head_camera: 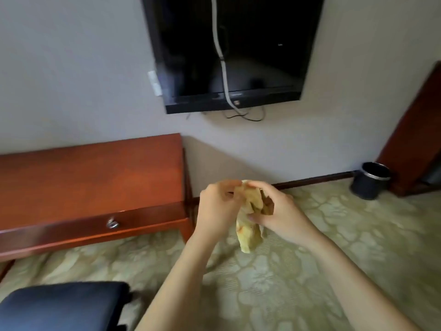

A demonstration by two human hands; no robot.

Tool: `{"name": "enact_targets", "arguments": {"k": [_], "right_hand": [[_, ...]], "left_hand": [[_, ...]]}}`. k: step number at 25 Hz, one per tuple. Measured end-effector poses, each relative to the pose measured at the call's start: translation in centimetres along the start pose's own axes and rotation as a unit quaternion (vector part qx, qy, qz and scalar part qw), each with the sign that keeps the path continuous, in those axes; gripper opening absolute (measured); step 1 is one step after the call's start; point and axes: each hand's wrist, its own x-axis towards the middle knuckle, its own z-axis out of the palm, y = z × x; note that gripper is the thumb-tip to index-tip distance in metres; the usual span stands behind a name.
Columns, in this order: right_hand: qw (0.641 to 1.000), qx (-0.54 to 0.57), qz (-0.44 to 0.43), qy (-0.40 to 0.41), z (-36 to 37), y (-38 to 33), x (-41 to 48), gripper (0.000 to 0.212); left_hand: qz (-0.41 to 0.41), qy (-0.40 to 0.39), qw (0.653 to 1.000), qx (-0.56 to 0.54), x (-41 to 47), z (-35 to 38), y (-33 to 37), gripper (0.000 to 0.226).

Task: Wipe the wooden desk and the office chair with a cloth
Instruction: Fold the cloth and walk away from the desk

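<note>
Chair (62,304) lies low and well to the left of my grip, nearer my body than my hands are; only its dark padded seat shows. Above it, also to the left of my grip, is the desk (90,187). Its long top runs off leftward, and its right end and corner leg fall just beside my left wrist in this view. A drawer handle (112,223) sits on its front edge, further left.

My left hand (218,206) has its fingers curled in and pinches the upper edge of the cloth (250,225). The cloth is bunched between my two hands, in the air over the carpet and touching neither desk nor chair. Its long axis hangs roughly straight down, with a loose tail dropping below both hands. My right hand (279,211) grips the bunch from the other side, thumb low and fingers wrapped over the top.

So both surfaces to be wiped lie to the left of the cloth, and my left hand is the nearer to the desk's end. I judge that wiping has not yet begun and that I am gathering the cloth into a pad. The coming move would carry it left and away from me onto the desk top, then along its length.
</note>
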Motion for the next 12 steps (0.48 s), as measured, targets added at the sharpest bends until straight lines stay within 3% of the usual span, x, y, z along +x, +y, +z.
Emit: {"name": "enact_targets", "arguments": {"k": [5,9,12], "right_hand": [[0.99,0.033,0.064,0.12,-12.4,7.7,-2.4,0.07],[0.952,0.004,0.169,0.255,-21.5,14.2,-6.3,0.079],[0.917,-0.049,0.245,0.311,-27.5,18.4,-8.1,0.072]], "left_hand": [[0.031,-0.142,0.981,-0.132,6.5,13.2,7.1,0.014],[0.074,-0.276,0.945,-0.158,10.3,25.5,12.4,0.021],[0.091,-0.36,0.908,-0.192,13.0,33.2,14.9,0.028]]}}
